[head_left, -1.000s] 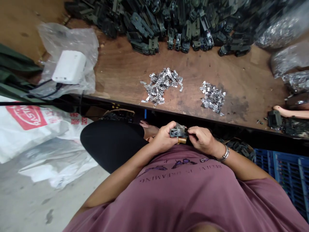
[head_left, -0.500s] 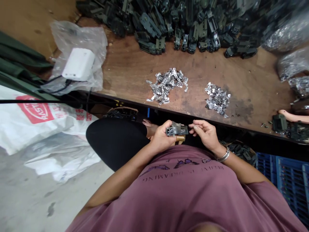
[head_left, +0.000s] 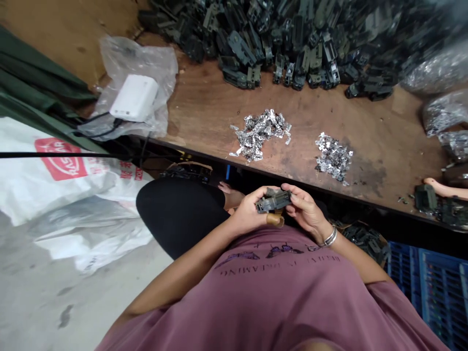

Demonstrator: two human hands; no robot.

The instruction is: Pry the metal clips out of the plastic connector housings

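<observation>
White bag (head_left: pixel 22 185), to the left of the worktop (head_left: pixel 204 107) and lower than it; red label (head_left: pixel 62 158), white lettering apparently RASTAR, partly creased; red characters and the letters PO beside it, the rest lost in folds; white box (head_left: pixel 135 97) on a clear plastic bag (head_left: pixel 166 68), at the worktop's left end; small marks on its side, too small to read.

Left hand (head_left: pixel 248 208), off the worktop's near edge, on the person's side; fingers and thumb closed around one dark grey part (head_left: pixel 273 201); a glossy tan piece (head_left: pixel 275 220) just below the part, against the hand, its nature unclear; part held in front of the worktop's near edge, long axis running left to right, roughly along that edge, right end tilted slightly toward it; which end is the front, not clear.

Purple shirt (head_left: pixel 292 292), nearer the person than the worktop's edge; butterfly print; dark lettering, DREAMING legible, preceding words broken by folds; right hand (head_left: pixel 306 213), in front of the worktop's near edge; half curled, thumb and fingertips touching the part's right end; firmness of grip not clear; metal bracelet (head_left: pixel 331 236) at the wrist.
</observation>
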